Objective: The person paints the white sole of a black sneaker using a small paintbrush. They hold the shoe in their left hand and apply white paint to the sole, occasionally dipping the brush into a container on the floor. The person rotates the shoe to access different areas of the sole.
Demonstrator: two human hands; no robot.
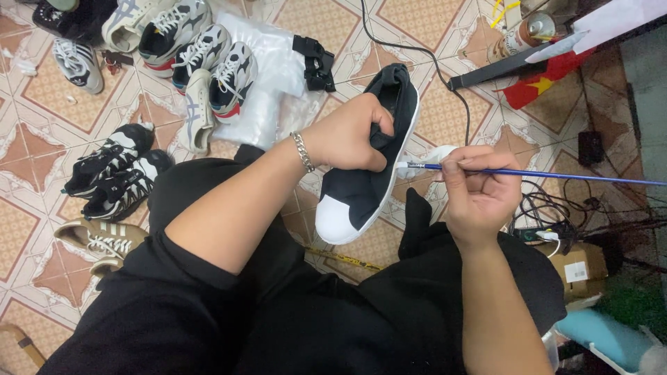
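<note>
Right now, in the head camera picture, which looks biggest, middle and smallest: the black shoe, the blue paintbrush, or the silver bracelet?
1. Black shoe, widest and bulkiest.
2. Blue paintbrush, longer but very thin.
3. Silver bracelet, smallest.

The sneaker (368, 167) lay under the left hand (347, 135), whose fingers (379, 118) curled into its opening. The brush (528, 173) ran rightward from the right hand's (479, 194) fingers (455, 170), tip touching the sneaker's sole edge just left of them.
</note>
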